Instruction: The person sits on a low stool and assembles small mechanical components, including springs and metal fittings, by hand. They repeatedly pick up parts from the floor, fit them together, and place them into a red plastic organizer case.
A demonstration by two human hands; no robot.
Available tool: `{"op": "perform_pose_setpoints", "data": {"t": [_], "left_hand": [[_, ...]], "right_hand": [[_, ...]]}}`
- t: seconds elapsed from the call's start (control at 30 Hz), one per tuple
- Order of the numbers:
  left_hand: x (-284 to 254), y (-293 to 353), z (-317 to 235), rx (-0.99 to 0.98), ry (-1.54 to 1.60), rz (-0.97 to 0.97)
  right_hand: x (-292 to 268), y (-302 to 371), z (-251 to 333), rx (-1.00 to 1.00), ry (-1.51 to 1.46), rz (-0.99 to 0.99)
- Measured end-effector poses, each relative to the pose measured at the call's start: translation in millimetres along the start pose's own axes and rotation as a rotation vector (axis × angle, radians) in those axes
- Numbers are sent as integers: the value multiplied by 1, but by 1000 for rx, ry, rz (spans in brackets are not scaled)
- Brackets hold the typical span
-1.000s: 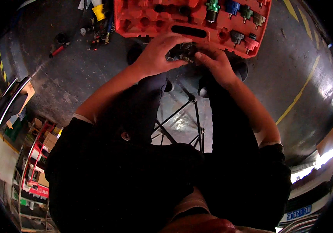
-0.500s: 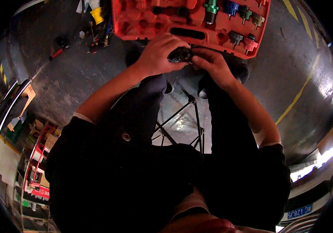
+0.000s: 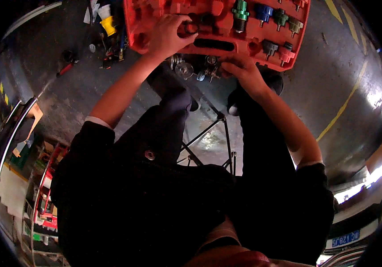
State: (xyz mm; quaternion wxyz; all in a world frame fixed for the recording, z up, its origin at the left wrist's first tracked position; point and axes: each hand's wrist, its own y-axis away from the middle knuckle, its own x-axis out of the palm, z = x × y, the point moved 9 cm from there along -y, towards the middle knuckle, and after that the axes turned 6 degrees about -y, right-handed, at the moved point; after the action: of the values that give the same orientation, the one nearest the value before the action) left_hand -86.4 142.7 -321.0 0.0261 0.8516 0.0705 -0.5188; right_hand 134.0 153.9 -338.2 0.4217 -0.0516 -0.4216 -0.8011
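Note:
My left hand (image 3: 169, 38) is over the left part of the open red plastic case (image 3: 217, 36). Its fingers are closed around a black round fitting (image 3: 191, 27), held low over the moulded recesses. Below the case's near edge, my right hand (image 3: 240, 69) has its fingers curled together; whatever they hold, if anything, is hidden. Beside those fingertips are small metal parts (image 3: 211, 66), and a metal disc (image 3: 184, 70) lies further left. Coloured adapters sit in the case's right side, among them a green one (image 3: 240, 11) and a blue one (image 3: 264, 13).
A yellow-and-white item (image 3: 107, 24) and assorted tools lie on the floor left of the case. Further left are a red-handled tool (image 3: 66, 67) and a chrome-framed seat (image 3: 19, 133). A black-legged stand (image 3: 220, 116) shows between my legs; a car's front (image 3: 355, 222) is at lower right.
My left hand has moved up and left with the black fitting, away from my right hand, to the case. Metal parts below the case now show. My right hand has stayed nearly in place.

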Motion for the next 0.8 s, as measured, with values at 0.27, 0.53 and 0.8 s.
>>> {"op": "perform_pose_setpoints", "data": {"t": [0.27,0.53,0.8], "left_hand": [[24,-17,30,-32,-99,4],[27,-19,25,-19,-212,0],[33,-21,23,-39,-265,99]], "right_hand": [[-3,-6,-4,45,12,-33],[-4,-10,-6,27,11,-24],[-2,-9,-5,47,25,-43]]}}
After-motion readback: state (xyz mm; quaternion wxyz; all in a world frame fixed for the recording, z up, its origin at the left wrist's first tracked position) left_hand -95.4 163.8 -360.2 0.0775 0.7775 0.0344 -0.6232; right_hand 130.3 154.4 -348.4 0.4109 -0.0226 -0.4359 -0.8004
